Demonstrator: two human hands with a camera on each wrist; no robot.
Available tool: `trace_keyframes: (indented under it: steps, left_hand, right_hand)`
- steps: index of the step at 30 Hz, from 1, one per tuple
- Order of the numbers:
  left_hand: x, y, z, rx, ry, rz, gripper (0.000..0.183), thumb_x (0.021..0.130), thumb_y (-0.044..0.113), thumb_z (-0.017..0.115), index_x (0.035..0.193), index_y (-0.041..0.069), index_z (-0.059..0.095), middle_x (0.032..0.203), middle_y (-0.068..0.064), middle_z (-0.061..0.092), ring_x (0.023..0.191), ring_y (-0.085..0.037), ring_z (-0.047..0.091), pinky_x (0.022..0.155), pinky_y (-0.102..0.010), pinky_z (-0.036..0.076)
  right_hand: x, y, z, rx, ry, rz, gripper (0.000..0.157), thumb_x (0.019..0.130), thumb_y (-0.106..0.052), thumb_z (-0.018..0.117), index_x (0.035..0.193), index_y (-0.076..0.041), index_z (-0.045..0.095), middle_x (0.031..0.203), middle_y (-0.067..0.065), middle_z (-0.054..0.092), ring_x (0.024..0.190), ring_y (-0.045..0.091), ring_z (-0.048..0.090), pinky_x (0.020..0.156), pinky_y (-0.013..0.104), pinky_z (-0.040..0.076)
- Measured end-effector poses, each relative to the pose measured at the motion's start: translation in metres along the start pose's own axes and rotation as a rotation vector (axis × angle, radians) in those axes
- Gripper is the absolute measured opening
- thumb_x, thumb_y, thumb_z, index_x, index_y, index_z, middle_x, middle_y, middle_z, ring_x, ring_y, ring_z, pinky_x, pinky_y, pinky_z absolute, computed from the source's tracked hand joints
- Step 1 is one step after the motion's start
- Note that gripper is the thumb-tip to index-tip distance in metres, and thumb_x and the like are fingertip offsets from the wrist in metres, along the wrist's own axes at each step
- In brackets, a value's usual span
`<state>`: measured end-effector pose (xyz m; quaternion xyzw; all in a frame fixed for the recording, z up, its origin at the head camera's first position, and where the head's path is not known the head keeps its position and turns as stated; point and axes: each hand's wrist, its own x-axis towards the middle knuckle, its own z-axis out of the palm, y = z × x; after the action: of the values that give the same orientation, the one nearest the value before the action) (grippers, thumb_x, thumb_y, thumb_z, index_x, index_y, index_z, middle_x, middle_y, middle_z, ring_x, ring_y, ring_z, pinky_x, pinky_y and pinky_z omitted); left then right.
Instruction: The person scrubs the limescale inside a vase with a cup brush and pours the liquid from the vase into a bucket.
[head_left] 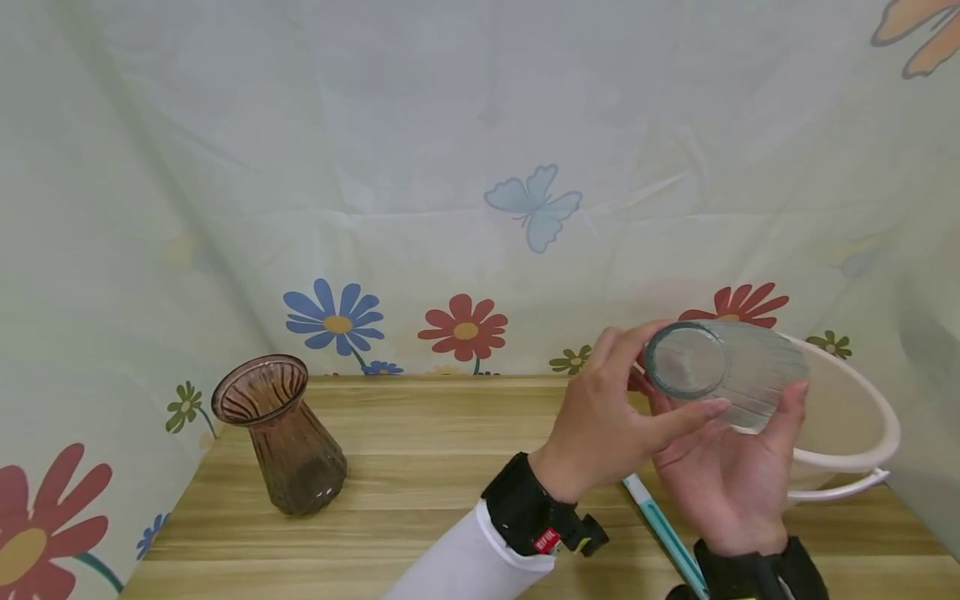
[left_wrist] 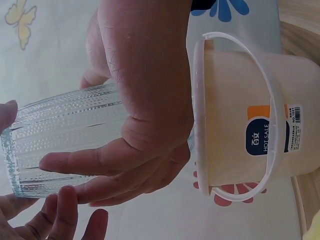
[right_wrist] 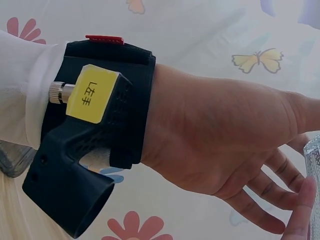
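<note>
A clear, ribbed glass vase [head_left: 761, 367] lies tilted on its side in the air, held between both hands. My left hand [head_left: 600, 417] grips its left, round end, with the thumb along the near side. The right hand [head_left: 731, 479] holds the vase from below, palm up, its thumb on the right side. In the left wrist view the vase [left_wrist: 65, 130] shows dotted ribs, with the right hand [left_wrist: 145, 110] around its far part. The right wrist view shows mostly the left hand [right_wrist: 220, 130]; only a sliver of the vase [right_wrist: 313, 175] appears at the edge.
A brown glass vase [head_left: 300, 450] with a flared mouth stands at the left of the wooden table [head_left: 442, 467]. Behind the right hand is a cream bucket [head_left: 847, 408] with a white handle. A long teal-and-white strip [head_left: 663, 529] lies below the hands. Flowered cloth [head_left: 405, 167] surrounds the table.
</note>
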<state>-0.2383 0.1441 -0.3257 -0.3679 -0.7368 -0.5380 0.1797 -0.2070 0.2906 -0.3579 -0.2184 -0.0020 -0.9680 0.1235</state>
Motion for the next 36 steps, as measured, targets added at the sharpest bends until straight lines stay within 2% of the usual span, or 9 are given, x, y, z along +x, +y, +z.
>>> trace_keyframes:
  steps: [5, 11, 18, 23, 27, 31, 36]
  left_hand:
    - [-0.001, -0.002, -0.001, -0.028, -0.007, -0.001, 0.075, 0.084, 0.034, 0.086, 0.148, 0.023, 0.048, 0.118, -0.001, 0.055, 0.101, -0.001, 0.052, 0.080, -0.010, 0.051]
    - [-0.005, -0.007, -0.003, -0.058, -0.019, -0.008, 0.073, 0.086, 0.033, 0.084, 0.147, 0.022, 0.047, 0.126, -0.001, 0.056, 0.108, -0.003, 0.052, 0.082, -0.013, 0.054]
    - [-0.023, -0.018, -0.010, -0.098, -0.058, -0.111, 0.070, 0.093, 0.041, 0.075, 0.151, 0.029, 0.038, 0.133, 0.004, 0.052, 0.111, -0.001, 0.052, 0.086, -0.018, 0.054]
    - [-0.038, -0.028, -0.016, -0.124, -0.069, -0.208, 0.070, 0.095, 0.044, 0.071, 0.152, 0.027, 0.034, 0.132, 0.004, 0.053, 0.112, -0.003, 0.055, 0.090, -0.020, 0.055]
    - [-0.047, -0.036, -0.020, -0.143, -0.063, -0.233, 0.070, 0.094, 0.041, 0.072, 0.151, 0.024, 0.035, 0.130, 0.003, 0.055, 0.109, -0.004, 0.055, 0.088, -0.022, 0.056]
    - [-0.057, -0.043, -0.023, -0.168, -0.063, -0.238, 0.067, 0.094, 0.040, 0.073, 0.147, 0.022, 0.037, 0.127, 0.002, 0.057, 0.107, -0.005, 0.058, 0.087, -0.025, 0.058]
    - [-0.071, -0.049, -0.027, -0.215, -0.057, -0.311, 0.065, 0.092, 0.042, 0.073, 0.143, 0.025, 0.036, 0.128, 0.006, 0.058, 0.108, -0.006, 0.058, 0.088, -0.026, 0.058]
  right_hand:
    - [0.000, 0.000, 0.001, -0.023, 0.031, -0.005, 0.067, 0.096, -0.060, 0.064, 0.153, -0.037, 0.037, 0.153, 0.002, 0.053, 0.137, 0.026, 0.055, 0.104, 0.041, 0.055]
    - [0.001, 0.001, 0.000, -0.042, 0.027, 0.001, 0.060, 0.098, -0.056, 0.062, 0.152, -0.039, 0.042, 0.150, 0.002, 0.054, 0.134, 0.025, 0.056, 0.102, 0.039, 0.056]
    - [-0.001, 0.003, -0.001, -0.097, 0.048, 0.035, 0.053, 0.102, -0.055, 0.053, 0.152, -0.042, 0.040, 0.154, -0.003, 0.053, 0.136, 0.023, 0.055, 0.097, 0.038, 0.058]
    - [-0.001, 0.007, -0.002, -0.259, 0.148, 0.030, 0.050, 0.105, -0.052, 0.050, 0.153, -0.046, 0.037, 0.155, -0.006, 0.051, 0.134, 0.021, 0.057, 0.096, 0.038, 0.057]
    - [-0.003, 0.011, -0.005, -0.381, 0.220, 0.036, 0.050, 0.106, -0.052, 0.046, 0.154, -0.045, 0.032, 0.152, -0.006, 0.054, 0.128, 0.022, 0.060, 0.095, 0.037, 0.056]
    - [-0.005, 0.015, -0.009, -0.484, 0.236, 0.047, 0.050, 0.108, -0.050, 0.041, 0.155, -0.043, 0.025, 0.151, -0.005, 0.055, 0.126, 0.020, 0.060, 0.095, 0.034, 0.055]
    - [-0.004, 0.022, -0.011, -0.687, 0.235, 0.076, 0.053, 0.110, -0.049, 0.034, 0.158, -0.042, 0.013, 0.154, -0.009, 0.048, 0.128, 0.014, 0.056, 0.095, 0.031, 0.053]
